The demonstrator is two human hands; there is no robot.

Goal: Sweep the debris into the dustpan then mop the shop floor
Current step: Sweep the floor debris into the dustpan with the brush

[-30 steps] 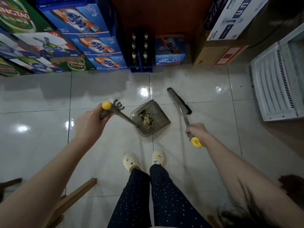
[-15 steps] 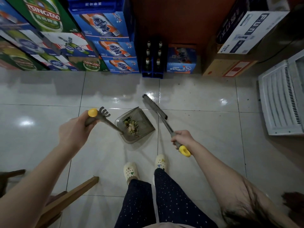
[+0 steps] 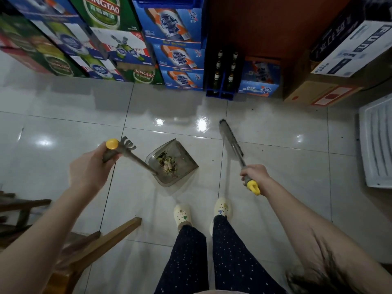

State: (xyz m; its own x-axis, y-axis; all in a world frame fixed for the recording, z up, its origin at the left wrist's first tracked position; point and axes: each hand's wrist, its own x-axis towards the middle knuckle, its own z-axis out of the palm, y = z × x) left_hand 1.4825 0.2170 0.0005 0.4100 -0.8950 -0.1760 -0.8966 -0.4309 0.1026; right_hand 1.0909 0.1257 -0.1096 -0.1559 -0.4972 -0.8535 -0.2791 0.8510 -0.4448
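Note:
A grey dustpan [image 3: 182, 153] rests on the glossy white tile floor in front of my feet, with a pile of greenish debris [image 3: 168, 163] inside it. My left hand [image 3: 91, 168] grips the top of its long handle [image 3: 135, 159], which ends in a yellow cap and a comb. My right hand [image 3: 254, 174] grips the yellow-tipped handle of a broom [image 3: 231, 137]. The broom's dark brush head lies on the floor to the right of the pan, apart from it. A few dark specks [image 3: 263, 149] dot the tiles on the right.
Stacked beer cartons [image 3: 176, 39] line the far left wall, with a crate of bottles [image 3: 224, 73] and cardboard boxes [image 3: 322, 92] beside them. A white grille panel [image 3: 377, 145] lies at the right. Wooden furniture [image 3: 101, 236] stands at the near left.
The broom head has swung from beside the pan's mouth out to the right. The view has tilted upward, showing more of the cartons. Both hands keep their holds.

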